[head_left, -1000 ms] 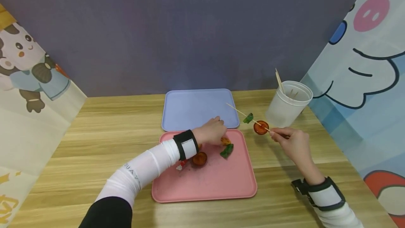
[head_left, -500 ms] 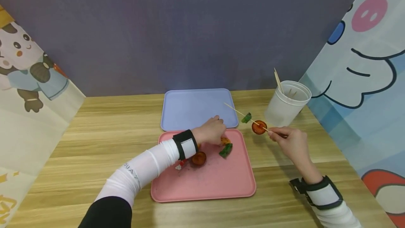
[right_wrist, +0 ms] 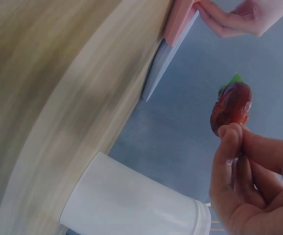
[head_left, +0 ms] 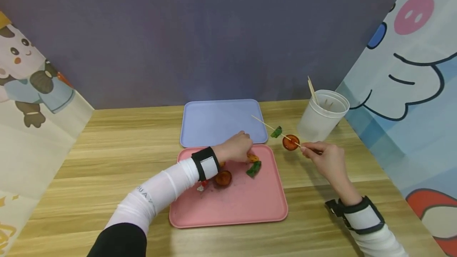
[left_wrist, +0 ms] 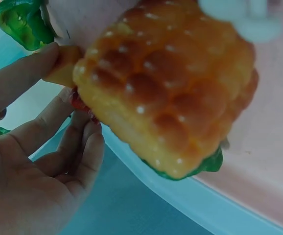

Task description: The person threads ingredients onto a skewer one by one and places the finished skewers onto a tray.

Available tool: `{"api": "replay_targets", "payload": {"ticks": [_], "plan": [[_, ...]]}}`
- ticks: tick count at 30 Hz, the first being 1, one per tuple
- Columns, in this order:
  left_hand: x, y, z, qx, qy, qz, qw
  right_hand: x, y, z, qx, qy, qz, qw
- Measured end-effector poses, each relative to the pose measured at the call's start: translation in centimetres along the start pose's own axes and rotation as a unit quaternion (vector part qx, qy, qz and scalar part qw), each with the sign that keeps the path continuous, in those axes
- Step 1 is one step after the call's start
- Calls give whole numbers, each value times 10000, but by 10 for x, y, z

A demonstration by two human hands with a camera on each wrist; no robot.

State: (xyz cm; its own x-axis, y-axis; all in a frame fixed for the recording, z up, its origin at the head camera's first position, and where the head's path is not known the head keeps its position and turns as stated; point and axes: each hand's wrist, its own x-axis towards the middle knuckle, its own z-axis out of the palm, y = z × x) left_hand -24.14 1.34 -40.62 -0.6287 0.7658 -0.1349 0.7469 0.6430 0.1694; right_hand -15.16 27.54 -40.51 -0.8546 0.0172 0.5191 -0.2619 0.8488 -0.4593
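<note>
My right hand pinches the near end of a thin wooden skewer. Threaded on it are a green leafy-looking piece and a round reddish-brown slice. Over the far part of the pink tray, my left hand has thumb and finger on either side of an orange-yellow piece. Something red shows by its fingers. A browned corn chunk fills the left wrist view, mostly hidden under the wrist from the head. Also on the tray lie a green piece and a brown round slice.
Behind the pink tray stands a blue tray. A white cup holding several sticks is at the back right, close to the skewer. A small red-and-white piece lies at the tray's left. Printed panels flank the wooden table.
The whole head view has drifted slightly to the left. Both hands stay almost still relative to the trays, and the skewer carries the same two pieces.
</note>
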Motion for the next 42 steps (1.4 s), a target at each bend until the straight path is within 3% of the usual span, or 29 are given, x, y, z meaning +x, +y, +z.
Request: {"api": "replay_targets", "payload": {"ticks": [9,17,23,28,34,37,40,42], "plan": [[-7,-8,-1,-689,425,-63,9967,4,-2,2,78,-130,130,9998],[-19,-19,-8,-1768,710,-351,9811,7,-4,3,140,-185,200,9995],[-28,-27,-13,-2384,1000,-688,9636,10,-6,5,195,-152,217,9995],[-34,-33,-15,-2844,1411,-910,9439,10,-9,6,257,-187,263,9991],[-42,-37,-15,-3392,1910,-1199,9133,11,-14,7,303,-225,290,9989],[-46,-39,-16,-3693,2101,-1378,8947,12,-16,7,372,-250,350,9984],[-48,-40,-16,-4100,2287,-1496,8702,13,-18,8,382,-285,399,9981],[-50,-41,-17,-4441,2389,-1533,8498,14,-20,8,385,-291,398,9980]]}}
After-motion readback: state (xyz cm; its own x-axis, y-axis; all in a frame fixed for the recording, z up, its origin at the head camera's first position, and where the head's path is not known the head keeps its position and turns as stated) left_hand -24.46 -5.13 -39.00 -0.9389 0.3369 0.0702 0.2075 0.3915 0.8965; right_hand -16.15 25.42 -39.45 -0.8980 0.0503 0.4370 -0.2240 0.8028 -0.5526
